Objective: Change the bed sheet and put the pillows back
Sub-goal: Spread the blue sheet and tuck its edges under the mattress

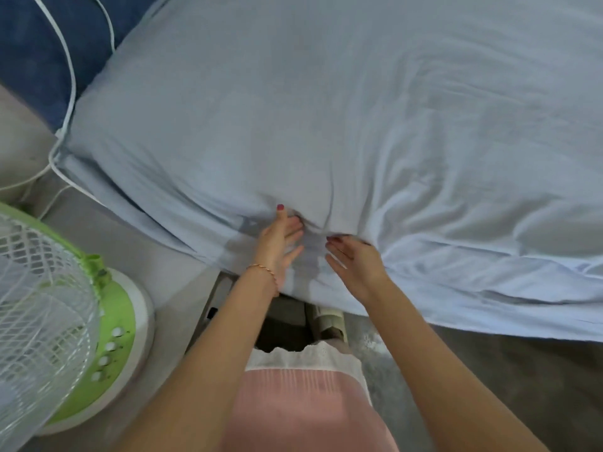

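Observation:
A pale blue bed sheet (326, 109) covers the mattress and hangs over its near edge. My left hand (282, 238) lies against the sheet at that edge with straight fingers, thumb up, a thin bracelet on the wrist. My right hand (354, 259) is beside it, a little to the right, fingers straight and touching the fabric where it bunches into folds. Wrinkles run across the sheet toward the right. No pillows are in view.
A green and white floor fan (65, 321) stands at the lower left, close to the bed corner. A dark blue mattress (39, 53) with white piping shows at the upper left. Grey floor (522, 386) lies at the lower right. Dark objects sit under the bed edge.

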